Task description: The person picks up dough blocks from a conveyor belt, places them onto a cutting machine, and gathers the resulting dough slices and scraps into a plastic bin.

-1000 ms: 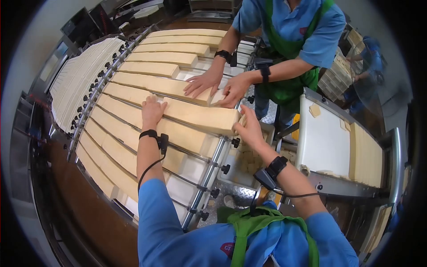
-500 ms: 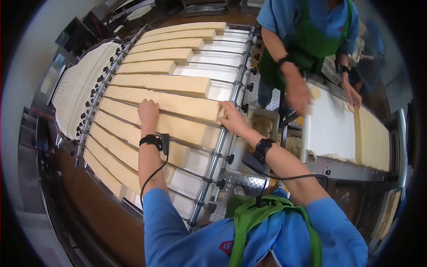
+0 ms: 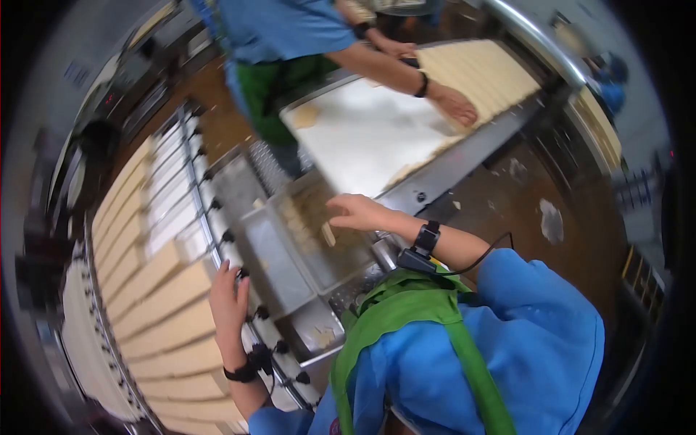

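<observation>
My left hand (image 3: 229, 301) is raised beside the metal rail at the end of the lanes, thumb apart from the fingers, holding nothing. Next to it, long pale-yellow dough-like slabs (image 3: 163, 315) lie side by side between thin dividers. Over a grey bin (image 3: 341, 257) of pale scraps hovers my right hand (image 3: 359, 214), its fingers spread. A small pale scrap (image 3: 328, 233) shows just below those fingertips, apart from them.
A co-worker's hand (image 3: 455, 107) reaches over a white work surface (image 3: 362, 134), at the edge of a pale ridged sheet (image 3: 482, 72). Black knobs (image 3: 228, 236) line the rail. Another grey tray (image 3: 275, 257) adjoins the scrap bin. White bits lie on the brown floor (image 3: 507, 210).
My view has swung right. Both hands have left the slabs; my right hand is now over the scrap bin. The co-worker's hand has moved to the ridged sheet.
</observation>
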Motion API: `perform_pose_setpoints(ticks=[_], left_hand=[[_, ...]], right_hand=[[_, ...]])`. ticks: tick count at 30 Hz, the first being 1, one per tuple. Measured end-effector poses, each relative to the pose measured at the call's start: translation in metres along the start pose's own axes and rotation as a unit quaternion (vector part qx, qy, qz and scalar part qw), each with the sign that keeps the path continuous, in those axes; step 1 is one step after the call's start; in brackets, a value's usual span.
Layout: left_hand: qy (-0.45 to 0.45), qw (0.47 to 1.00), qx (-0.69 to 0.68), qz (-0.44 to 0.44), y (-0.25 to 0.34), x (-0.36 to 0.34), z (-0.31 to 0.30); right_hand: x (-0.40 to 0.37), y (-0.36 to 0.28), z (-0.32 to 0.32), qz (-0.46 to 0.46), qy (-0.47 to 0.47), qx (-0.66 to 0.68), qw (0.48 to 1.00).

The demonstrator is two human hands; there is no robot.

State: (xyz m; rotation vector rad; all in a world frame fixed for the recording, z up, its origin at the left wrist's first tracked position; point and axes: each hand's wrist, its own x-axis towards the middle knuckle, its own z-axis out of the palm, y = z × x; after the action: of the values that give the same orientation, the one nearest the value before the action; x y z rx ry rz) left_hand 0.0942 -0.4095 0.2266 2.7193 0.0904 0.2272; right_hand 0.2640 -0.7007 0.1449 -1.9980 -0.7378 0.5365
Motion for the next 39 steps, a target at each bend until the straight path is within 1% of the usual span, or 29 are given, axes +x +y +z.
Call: perform_pose_setpoints(ticks=[2, 3, 4, 5, 7, 9, 12, 14, 15, 18, 21, 23, 24, 25, 27, 29, 32, 34, 36, 37, 39], left_hand=[[-0.027, 0.999, 0.007, 0.047, 0.034, 0.015, 0.014], [-0.039, 0.997, 0.013, 0.065, 0.049, 0.024, 0.022], [-0.05, 0.995, 0.006, 0.085, 0.063, 0.034, 0.031], [-0.061, 0.993, 0.001, 0.104, 0.078, 0.044, 0.04], [-0.079, 0.987, -0.011, 0.136, 0.103, 0.066, 0.06], [-0.101, 0.98, -0.026, 0.17, 0.135, 0.091, 0.077], [-0.109, 0.964, -0.052, 0.237, 0.178, 0.13, 0.103], [-0.119, 0.954, -0.072, 0.264, 0.213, 0.155, 0.119], [-0.115, 0.946, -0.084, 0.291, 0.229, 0.169, 0.126], [-0.101, 0.931, -0.112, 0.331, 0.273, 0.206, 0.156], [-0.12, 0.921, -0.17, 0.329, 0.313, 0.25, 0.191], [-0.083, 0.918, -0.192, 0.338, 0.335, 0.282, 0.221], [-0.082, 0.921, -0.201, 0.323, 0.344, 0.298, 0.237], [-0.081, 0.925, -0.21, 0.307, 0.354, 0.315, 0.253], [-0.078, 0.933, -0.212, 0.28, 0.371, 0.35, 0.281], [-0.082, 0.951, -0.159, 0.252, 0.381, 0.391, 0.316], [-0.034, 0.97, -0.106, 0.216, 0.38, 0.453, 0.383], [-0.045, 0.98, -0.034, 0.192, 0.381, 0.485, 0.401], [-0.057, 0.984, 0.028, 0.167, 0.37, 0.51, 0.419], [-0.064, 0.984, 0.051, 0.159, 0.361, 0.523, 0.432], [-0.07, 0.985, 0.077, 0.139, 0.364, 0.541, 0.44]], right_hand=[[-0.036, 0.03, -0.043, 0.021, 0.054, 0.021, 0.998], [-0.049, 0.057, -0.059, -0.008, 0.11, 0.044, 0.993], [-0.066, 0.069, -0.081, 0.029, 0.146, 0.081, 0.986], [-0.084, 0.077, -0.103, 0.07, 0.179, 0.122, 0.974], [-0.11, 0.104, -0.139, 0.092, 0.259, 0.172, 0.946], [-0.129, 0.135, -0.175, 0.12, 0.37, 0.177, 0.904], [-0.147, 0.18, -0.221, 0.158, 0.494, 0.048, 0.853], [-0.149, 0.213, -0.244, 0.156, 0.53, -0.026, 0.833], [-0.146, 0.228, -0.255, 0.153, 0.544, -0.063, 0.822], [-0.13, 0.265, -0.283, 0.211, 0.511, -0.118, 0.825], [-0.112, 0.274, -0.3, 0.278, 0.452, -0.218, 0.819], [-0.1, 0.274, -0.308, 0.302, 0.392, -0.225, 0.839], [-0.094, 0.272, -0.311, 0.314, 0.361, -0.229, 0.848], [-0.089, 0.263, -0.314, 0.341, 0.339, -0.244, 0.842], [-0.088, 0.253, -0.313, 0.334, 0.34, -0.247, 0.844], [-0.088, 0.254, -0.309, 0.316, 0.351, -0.256, 0.844], [-0.089, 0.253, -0.309, 0.316, 0.342, -0.243, 0.851], [-0.088, 0.248, -0.308, 0.31, 0.344, -0.25, 0.85], [-0.088, 0.247, -0.307, 0.304, 0.352, -0.256, 0.847], [-0.088, 0.245, -0.309, 0.304, 0.343, -0.255, 0.851], [-0.088, 0.245, -0.308, 0.303, 0.349, -0.255, 0.849]])
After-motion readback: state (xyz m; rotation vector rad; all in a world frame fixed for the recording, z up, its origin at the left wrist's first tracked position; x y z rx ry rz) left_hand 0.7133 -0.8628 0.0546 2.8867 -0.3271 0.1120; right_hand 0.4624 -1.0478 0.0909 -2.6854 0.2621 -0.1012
